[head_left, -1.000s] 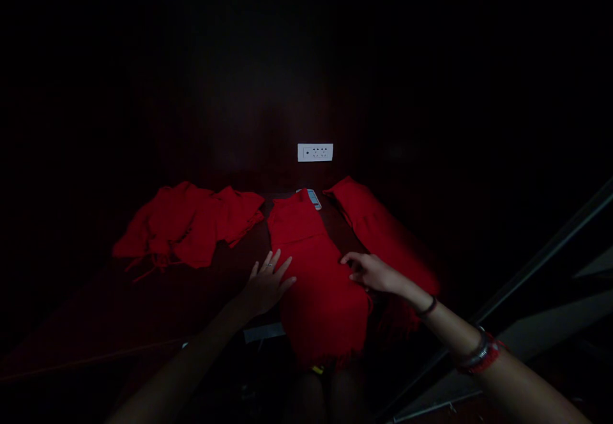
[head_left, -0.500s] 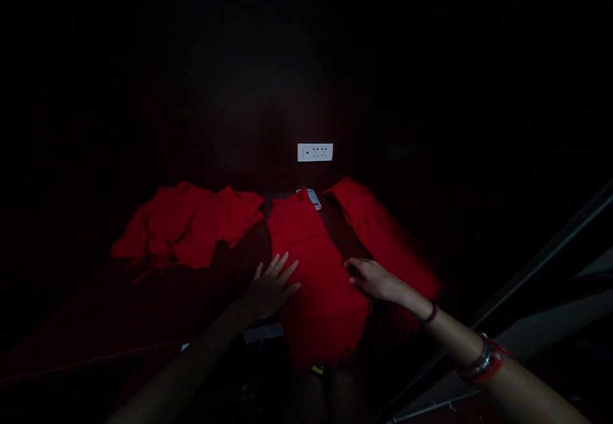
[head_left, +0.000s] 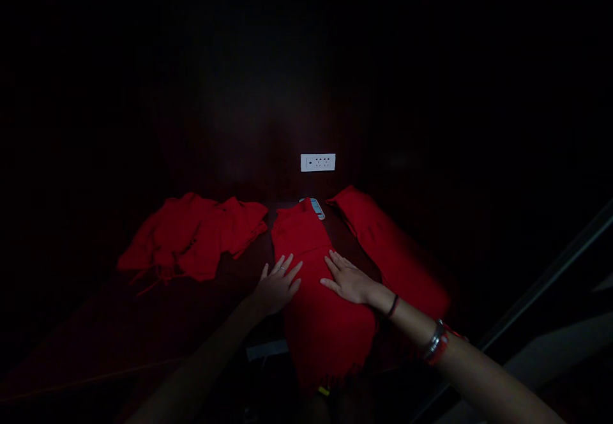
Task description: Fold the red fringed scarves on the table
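A long folded red cloth (head_left: 316,322) lies lengthwise on a dark table (head_left: 143,322) in front of me, its fringed near end hanging over the edge. My left hand (head_left: 278,283) rests flat on its left edge, fingers spread, a ring on one finger. My right hand (head_left: 347,280) lies flat on the middle of the same cloth, fingers stretched out; bracelets sit on that wrist. Neither hand grips anything.
A crumpled heap of red cloth (head_left: 191,239) lies at the left. Another folded red cloth (head_left: 393,251) lies at the right. A small white device (head_left: 317,207) sits at the back. A white socket plate (head_left: 317,162) is on the dark wall. The room is very dim.
My right hand has moved from the cloth's right edge onto its middle and flattened out. My left hand has shifted slightly forward. The view has tilted a little.
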{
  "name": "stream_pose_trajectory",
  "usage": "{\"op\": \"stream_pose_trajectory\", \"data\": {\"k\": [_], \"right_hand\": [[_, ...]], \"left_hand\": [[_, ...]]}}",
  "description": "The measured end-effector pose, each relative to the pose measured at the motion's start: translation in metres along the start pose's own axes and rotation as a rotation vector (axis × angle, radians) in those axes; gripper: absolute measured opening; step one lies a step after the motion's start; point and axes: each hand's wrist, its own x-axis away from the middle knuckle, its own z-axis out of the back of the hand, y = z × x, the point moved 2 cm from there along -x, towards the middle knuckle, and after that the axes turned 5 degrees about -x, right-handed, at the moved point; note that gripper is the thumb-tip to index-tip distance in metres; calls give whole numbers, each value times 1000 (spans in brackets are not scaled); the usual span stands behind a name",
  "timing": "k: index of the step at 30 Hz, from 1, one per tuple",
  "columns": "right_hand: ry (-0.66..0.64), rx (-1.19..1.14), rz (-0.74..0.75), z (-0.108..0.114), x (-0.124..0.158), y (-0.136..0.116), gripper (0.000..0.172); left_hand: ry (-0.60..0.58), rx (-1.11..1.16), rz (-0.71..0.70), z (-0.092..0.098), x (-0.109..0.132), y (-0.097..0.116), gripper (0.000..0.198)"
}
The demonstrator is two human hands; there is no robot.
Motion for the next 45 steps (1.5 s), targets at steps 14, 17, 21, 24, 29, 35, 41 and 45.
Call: {"op": "stream_pose_trajectory", "data": {"k": [14, 17, 21, 24, 29, 35, 41, 45], "right_hand": [[296, -60, 9, 37, -116, -8, 59], [213, -56, -13, 18, -125, -6, 61], [189, -36, -30, 2, -123, -1, 62], [223, -60, -2, 5, -119, 1, 63], [228, -71, 3, 12, -116, 4, 66], [180, -72, 57, 9, -114, -2, 67], [167, -82, 104, 8, -114, -7, 65], [163, -79, 110, 6, -113, -8, 64]], "left_hand": [[295, 555, 412, 23, -94, -94, 29], [293, 586, 375, 8, -96, -100, 26], [426, 487, 329, 4, -92, -97, 29], [542, 404, 242, 7, -94, -91, 29], [426, 535, 236, 0, -103, -89, 23], [367, 972, 299, -4, -105, -103, 15], [534, 474, 296, 1, -97, -106, 23], [462, 396, 232, 6, -99, -99, 31]]}}
